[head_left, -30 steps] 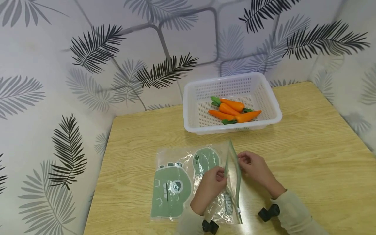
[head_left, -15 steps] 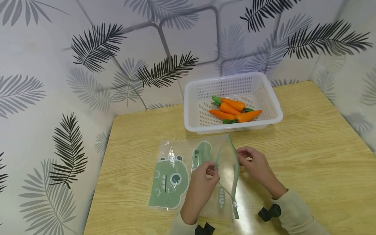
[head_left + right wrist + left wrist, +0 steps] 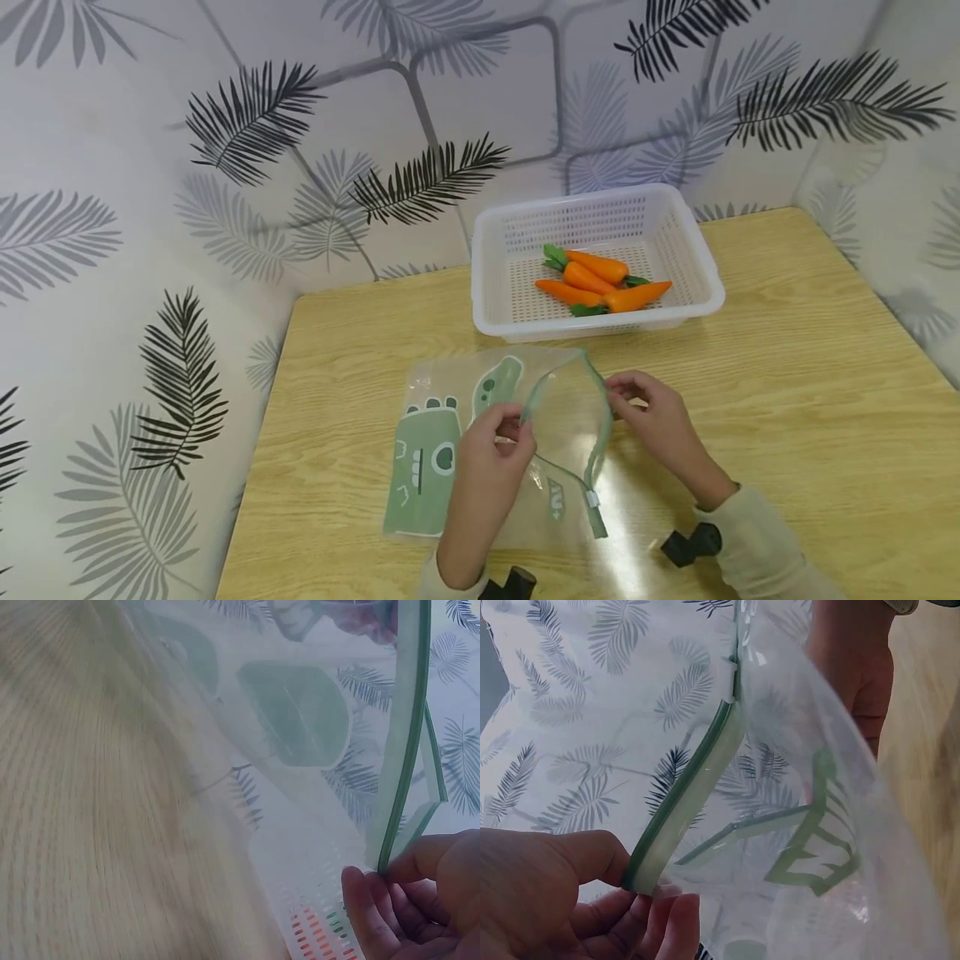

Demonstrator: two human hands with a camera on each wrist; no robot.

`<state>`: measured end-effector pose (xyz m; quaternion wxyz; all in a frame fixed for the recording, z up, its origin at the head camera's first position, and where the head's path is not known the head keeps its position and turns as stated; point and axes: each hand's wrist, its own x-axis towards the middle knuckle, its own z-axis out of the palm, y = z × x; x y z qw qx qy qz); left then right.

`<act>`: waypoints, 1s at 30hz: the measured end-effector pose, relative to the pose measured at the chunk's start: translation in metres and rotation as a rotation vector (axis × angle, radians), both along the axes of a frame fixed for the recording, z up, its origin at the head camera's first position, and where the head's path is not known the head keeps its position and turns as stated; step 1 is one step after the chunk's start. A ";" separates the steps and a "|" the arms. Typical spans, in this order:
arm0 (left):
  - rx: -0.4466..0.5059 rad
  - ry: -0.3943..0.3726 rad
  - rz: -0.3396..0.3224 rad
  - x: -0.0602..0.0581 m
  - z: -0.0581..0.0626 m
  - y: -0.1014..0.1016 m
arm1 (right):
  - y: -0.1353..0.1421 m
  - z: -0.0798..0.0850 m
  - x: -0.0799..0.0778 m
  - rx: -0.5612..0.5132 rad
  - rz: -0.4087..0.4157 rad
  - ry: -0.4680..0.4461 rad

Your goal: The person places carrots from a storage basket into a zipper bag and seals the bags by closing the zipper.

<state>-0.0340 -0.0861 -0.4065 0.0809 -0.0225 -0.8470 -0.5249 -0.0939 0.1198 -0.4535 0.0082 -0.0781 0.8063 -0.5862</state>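
Observation:
A clear zip bag [image 3: 427,475] with a green cartoon print lies on the table, its green-edged mouth spread wide toward the right. My left hand [image 3: 491,467] pinches the near-left lip of that mouth between thumb and fingers. On the opposite lip, my right hand [image 3: 660,421] pinches the green strip [image 3: 409,750]. A white slider [image 3: 592,498] sits on the strip close to the bag's lower corner; in the left wrist view the slider [image 3: 729,681] shows above the pinched edge. Between the two lips the opening holds nothing visible.
Behind the bag stands a white perforated basket [image 3: 495,325] with several orange carrots [image 3: 633,297] in it. The wooden table [image 3: 810,375] meets a leaf-patterned wall [image 3: 360,100] at the back.
My left hand has moved left, drawing its lip away from the other, so the mouth gapes wider. The right hand has stayed nearly in place.

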 end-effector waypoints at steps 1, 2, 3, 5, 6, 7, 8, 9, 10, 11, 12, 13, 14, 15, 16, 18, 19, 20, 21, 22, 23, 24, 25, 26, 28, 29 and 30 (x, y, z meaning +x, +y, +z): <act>-0.003 0.017 0.015 0.001 0.002 -0.002 | 0.000 0.001 0.001 0.003 -0.001 0.004; -0.008 0.036 0.031 0.001 0.004 -0.003 | 0.000 0.002 0.001 0.006 -0.003 0.008; -0.015 0.052 0.045 0.002 0.005 -0.005 | 0.000 0.003 0.001 0.008 -0.005 0.013; -0.030 0.079 0.065 0.003 0.007 -0.009 | 0.000 0.004 0.002 0.011 -0.012 0.021; -0.033 0.087 0.071 0.003 0.008 -0.011 | 0.000 0.004 0.003 0.012 -0.015 0.027; -0.034 0.094 0.075 0.003 0.009 -0.013 | 0.000 0.005 0.003 0.008 -0.015 0.032; -0.035 0.100 0.080 0.003 0.010 -0.014 | 0.000 0.005 0.003 -0.001 -0.013 0.038; -0.038 0.104 0.086 0.003 0.012 -0.016 | 0.001 0.006 0.004 -0.012 -0.011 0.048; -0.038 0.112 0.092 0.004 0.012 -0.018 | 0.001 0.007 0.004 -0.024 -0.008 0.059; -0.042 0.122 0.100 0.004 0.013 -0.020 | 0.001 0.007 0.005 -0.040 -0.003 0.075; -0.054 0.136 0.114 0.004 0.015 -0.022 | 0.002 0.007 0.005 -0.058 0.004 0.091; -0.065 0.152 0.127 0.005 0.016 -0.023 | 0.002 0.007 0.005 -0.079 0.012 0.108; -0.080 0.170 0.142 0.006 0.018 -0.025 | 0.002 0.006 0.005 -0.092 0.017 0.126; -0.093 0.189 0.159 0.007 0.019 -0.027 | 0.003 0.005 0.005 -0.106 0.021 0.142; -0.107 0.211 0.174 0.008 0.021 -0.028 | 0.003 0.004 0.004 -0.121 0.027 0.152; -0.128 0.249 0.211 0.009 0.024 -0.032 | 0.004 -0.001 0.002 -0.140 0.041 0.166; -0.126 0.262 0.228 0.010 0.025 -0.033 | 0.004 -0.004 0.001 -0.147 0.047 0.171; -0.122 0.276 0.243 0.010 0.026 -0.035 | 0.004 -0.006 0.000 -0.149 0.052 0.173; -0.108 0.284 0.254 0.011 0.027 -0.036 | 0.003 -0.008 -0.001 -0.148 0.056 0.174; -0.092 0.287 0.261 0.012 0.028 -0.037 | 0.003 -0.010 -0.002 -0.145 0.061 0.175; -0.068 0.286 0.262 0.012 0.029 -0.038 | 0.003 -0.011 -0.002 -0.138 0.062 0.176; -0.043 0.283 0.256 0.013 0.031 -0.038 | 0.002 -0.012 -0.002 -0.126 0.060 0.180; -0.005 0.273 0.237 0.013 0.033 -0.038 | 0.002 -0.012 -0.002 -0.114 0.055 0.185; 0.021 0.266 0.212 0.014 0.035 -0.038 | 0.001 -0.012 -0.002 -0.105 0.048 0.189; 0.066 0.231 0.156 0.015 0.041 -0.035 | 0.000 -0.008 -0.001 -0.101 0.035 0.193; 0.087 0.210 0.126 0.015 0.043 -0.033 | 0.000 -0.005 -0.001 -0.099 0.030 0.195; 0.109 0.189 0.095 0.016 0.046 -0.031 | -0.001 -0.001 0.000 -0.098 0.027 0.197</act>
